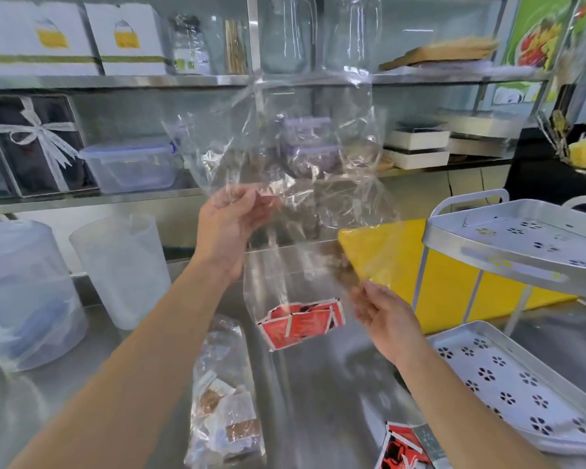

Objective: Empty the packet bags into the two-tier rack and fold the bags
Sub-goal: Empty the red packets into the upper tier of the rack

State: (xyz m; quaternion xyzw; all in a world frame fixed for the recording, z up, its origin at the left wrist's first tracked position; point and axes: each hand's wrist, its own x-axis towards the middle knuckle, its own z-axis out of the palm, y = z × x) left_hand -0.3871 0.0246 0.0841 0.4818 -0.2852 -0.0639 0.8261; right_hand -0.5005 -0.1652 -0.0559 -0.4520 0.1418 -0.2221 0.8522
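Observation:
A large clear plastic bag [285, 170] hangs in the air over the steel counter, with several red packets [301, 323] lying at its bottom. My left hand [230, 225] pinches the bag's upper crumpled part. Lower right, my right hand [386, 316] touches the bag's side with fingers apart; whether it grips the plastic is unclear. The white two-tier rack stands at the right, its upper tier [508, 245] and lower tier [528, 384] perforated with flower holes. A second clear bag with brown and white packets [224, 407] lies on the counter. More red packets [403, 448] lie near the bottom edge.
Two translucent jugs [122, 265] [24, 292] stand at the left of the steel counter [325, 384]. A yellow board [403, 258] leans behind the rack. Shelves behind hold boxes [129, 38], a lidded plastic tub [129, 167] and glass jars.

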